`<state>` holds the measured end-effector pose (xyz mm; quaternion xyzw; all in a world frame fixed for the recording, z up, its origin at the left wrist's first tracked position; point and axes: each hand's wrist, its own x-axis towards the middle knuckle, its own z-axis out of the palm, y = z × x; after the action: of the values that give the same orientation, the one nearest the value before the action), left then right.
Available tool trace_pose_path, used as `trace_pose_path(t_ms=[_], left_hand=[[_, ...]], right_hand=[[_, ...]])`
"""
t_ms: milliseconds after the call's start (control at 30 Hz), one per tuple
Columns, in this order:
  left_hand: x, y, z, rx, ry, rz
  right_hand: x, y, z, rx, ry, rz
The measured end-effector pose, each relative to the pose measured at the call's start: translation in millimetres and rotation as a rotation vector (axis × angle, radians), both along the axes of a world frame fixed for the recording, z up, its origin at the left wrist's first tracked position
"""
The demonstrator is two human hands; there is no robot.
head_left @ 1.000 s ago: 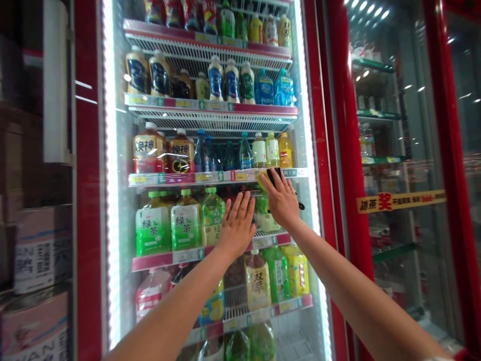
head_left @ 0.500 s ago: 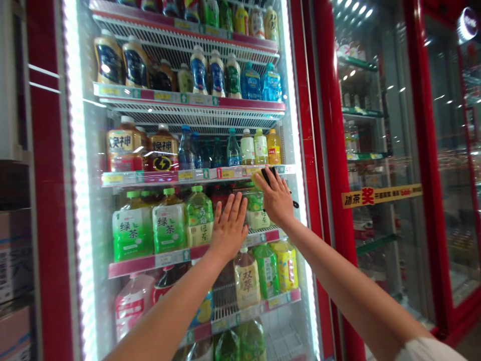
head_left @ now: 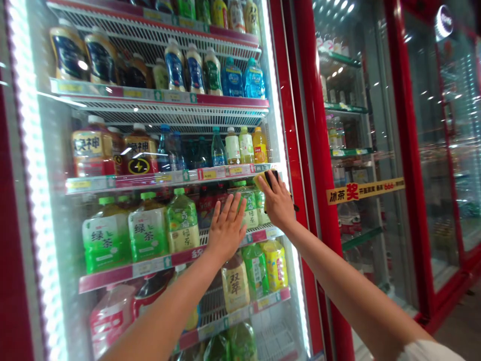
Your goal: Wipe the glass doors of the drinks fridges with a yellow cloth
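2 hands on the glass door (head_left: 225,120) of a red-framed drinks cooler: our left hand (head_left: 226,228) lies open and flat, fingers spread, holding nothing; our right hand (head_left: 276,199) grips a yellow-and-black sponge (head_left: 262,181) against the pane.

- sponge (head_left: 261,181): showing yellow, black on back
- door frame (head_left: 305,100): showing glossy red
- shelf edge (head_left: 233,101): showing pinkish red, white labels
- tea bottles (head_left: 107,245): showing green fading into white, green caps
- upper bottles (head_left: 232,80): showing blue
- sign (head_left: 378,189): showing yellow, red character
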<state>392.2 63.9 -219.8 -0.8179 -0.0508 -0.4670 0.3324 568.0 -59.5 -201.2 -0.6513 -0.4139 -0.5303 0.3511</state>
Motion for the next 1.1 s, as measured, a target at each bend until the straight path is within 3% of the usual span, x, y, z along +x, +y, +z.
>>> trace_pose_path(t_ms=[67, 133, 300, 367, 433, 533, 600, 667, 800, 867, 933, 1033, 1100], left_hand=[[7, -4, -0.1, -0.004, -0.001, -0.001], [12, -5, -2.9, 0.003, -0.002, -0.001], [11, -4, -12.8, 0.033, -0.002, -0.015], [10, -4, -13.7, 0.034, -0.007, -0.023], [11, -5, -12.9, 0.030, -0.007, -0.031], [18, -11, -12.9, 0.017, 0.000, -0.031], [24, -16, -16.5, 0.019, 0.013, -0.026], [30, -20, -23.4, 0.029, 0.024, -0.021], [35, -21, -40.6, 0.071, 0.036, -0.028], [36, -21, -46.2, 0.089, 0.043, -0.038], [37, -21, -48.2, 0.084, 0.043, -0.043], [37, -22, -47.0, 0.063, 0.036, -0.039], [35, -22, -46.3, 0.059, 0.029, -0.034]], right_hand=[[14, -8, 16.7, 0.043, 0.028, 0.001], [29, -14, 8.4, 0.087, 0.051, 0.002], [47, -25, -79.7, 0.131, 0.068, 0.008], [50, -28, -92.8, 0.114, 0.062, 0.025], [55, -30, -76.0, 0.123, 0.083, 0.037], [63, -32, -23.0, 0.178, 0.140, 0.038], [67, -33, -2.7, 0.191, 0.144, 0.041], [69, -34, -11.9, 0.179, 0.119, 0.042], [67, -37, -80.0, 0.139, 0.089, -0.003], [68, -39, -93.8, 0.112, 0.089, -0.023], [72, -40, -77.8, 0.102, 0.092, -0.017], [80, -39, -29.9, 0.133, 0.093, 0.018], [81, -37, -18.9, 0.156, 0.085, 0.037]])
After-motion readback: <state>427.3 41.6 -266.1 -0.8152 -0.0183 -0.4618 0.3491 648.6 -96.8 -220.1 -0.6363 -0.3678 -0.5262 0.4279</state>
